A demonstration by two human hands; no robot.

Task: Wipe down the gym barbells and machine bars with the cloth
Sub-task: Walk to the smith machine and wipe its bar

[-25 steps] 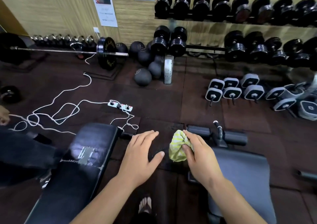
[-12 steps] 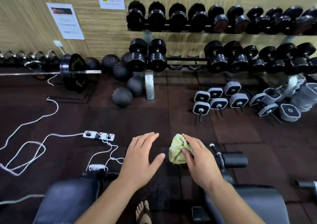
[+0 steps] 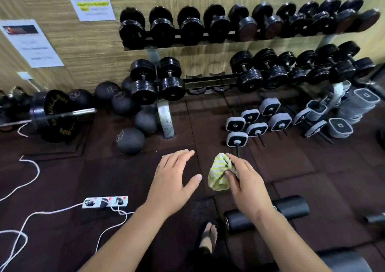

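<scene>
My right hand (image 3: 244, 185) grips a bunched yellow-and-white striped cloth (image 3: 218, 173) in the air above the dark floor. Just left of it hovers my left hand (image 3: 174, 180), palm down, fingers spread, holding nothing. A loaded barbell (image 3: 62, 115) with a black plate lies on the floor at the far left. Black dumbbells fill a two-tier rack (image 3: 208, 42) against the wooden wall ahead. Grey square-ended dumbbells (image 3: 250, 125) stand on the floor beyond my right hand.
Dark medicine balls (image 3: 130, 140) sit by the rack's leg. A white power strip (image 3: 105, 202) and looping cord lie on the floor at left. Black foam rollers (image 3: 291, 208) of a bench are below my right hand. My sandalled foot (image 3: 207, 238) shows at the bottom.
I have stepped forward towards the dumbbell rack: the benches slid down out of view, the rack and floor dumbbells came closer. Both hands keep their pose, the cloth still gripped.
</scene>
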